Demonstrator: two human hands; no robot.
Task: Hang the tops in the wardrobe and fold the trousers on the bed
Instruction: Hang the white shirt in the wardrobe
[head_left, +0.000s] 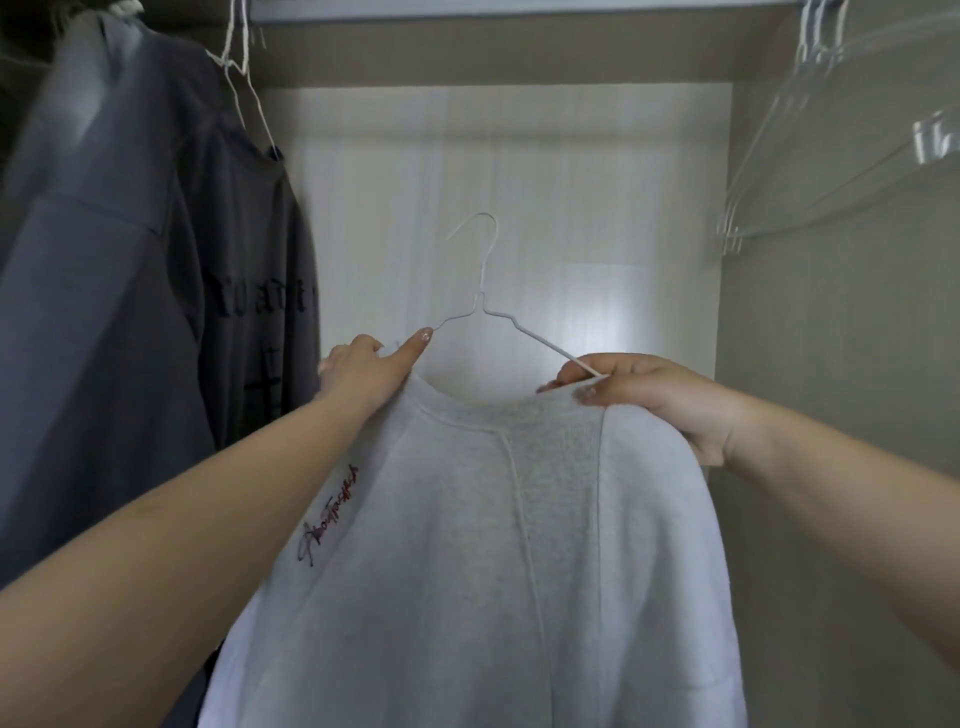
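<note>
while the left hand (363, 371) and right hand (644, 395) were closed on the sweatshirt (467, 545) shoulders, the hanger (480, 306) was best seated evenly before its hook was lifted to the rail (519, 10).

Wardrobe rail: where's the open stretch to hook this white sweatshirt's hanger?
Free: the middle of the rail, between the dark tops at left and the clear hangers at right, directly above the wire hanger both hands hold. Crowded: far left with hung garments, far right with bunched empty hangers.
</note>
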